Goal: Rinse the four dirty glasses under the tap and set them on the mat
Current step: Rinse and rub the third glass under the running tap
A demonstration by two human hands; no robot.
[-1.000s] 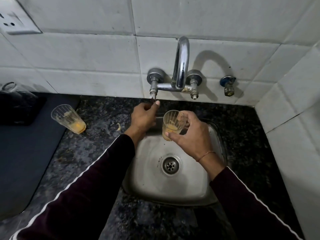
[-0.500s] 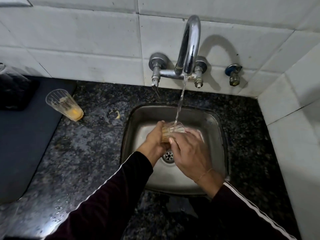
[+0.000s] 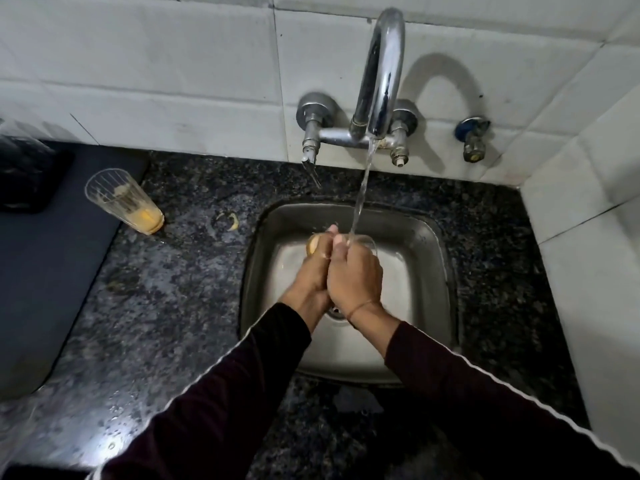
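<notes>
Water from the curved chrome tap (image 3: 382,74) falls at frame centre into a ribbed clear glass (image 3: 362,241), gripped by both the left hand (image 3: 317,265) and right hand (image 3: 355,275) over the steel sink (image 3: 429,271). Another orange-stained ribbed glass (image 3: 123,200) waits at left beside the dark mat (image 3: 52,271) (no rinsed glass shows there), so rinsing seems barely begun.

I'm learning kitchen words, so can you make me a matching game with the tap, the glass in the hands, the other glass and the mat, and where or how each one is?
Things:
1. tap
2. glass in the hands
3. other glass
4. mat

Places or states:
A. standing on the counter with orange dregs at the bottom
B. dark, lying at the left of the counter
C. fixed to the tiled wall, water running from it
D. held over the sink under the stream

Pairs: 1-C, 2-D, 3-A, 4-B
</notes>
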